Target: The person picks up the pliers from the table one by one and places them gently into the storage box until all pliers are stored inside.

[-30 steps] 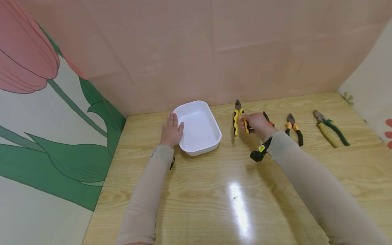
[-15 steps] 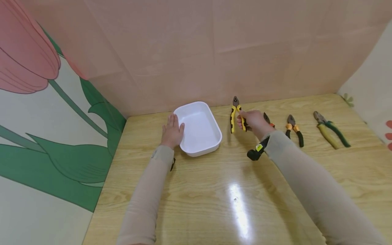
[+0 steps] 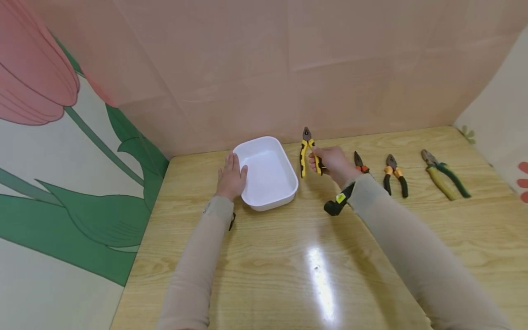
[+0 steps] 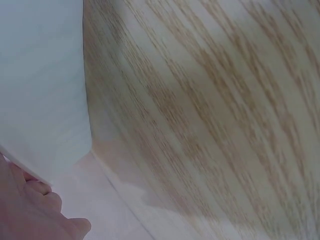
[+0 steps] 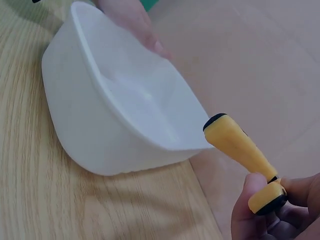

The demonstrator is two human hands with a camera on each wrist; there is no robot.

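My right hand (image 3: 333,164) grips one handle of a pair of yellow-and-black pliers (image 3: 304,156), raised over the table to the right of a white basin. The pliers' dark head points to the far side and their handles are spread. In the right wrist view, thumb and fingers pinch one yellow handle (image 5: 267,198), while the other handle sticks out freely. My left hand (image 3: 232,178) rests with straight fingers on the left rim of the white basin (image 3: 270,174), which has nothing in it. The left wrist view shows the basin's outer wall (image 4: 42,85) with fingertips at its edge.
Right of my right hand lie red-handled pliers (image 3: 360,163), partly hidden by the arm, then orange-and-black pliers (image 3: 394,175) and yellow-and-green pliers (image 3: 444,174). They lie on a wooden table (image 3: 272,266) backed by a pinkish cloth-covered wall (image 3: 264,73).
My right hand has carried the yellow-and-black pliers left and slightly up toward the basin, uncovering more of the red-handled pliers. The left hand and basin have stayed in place.
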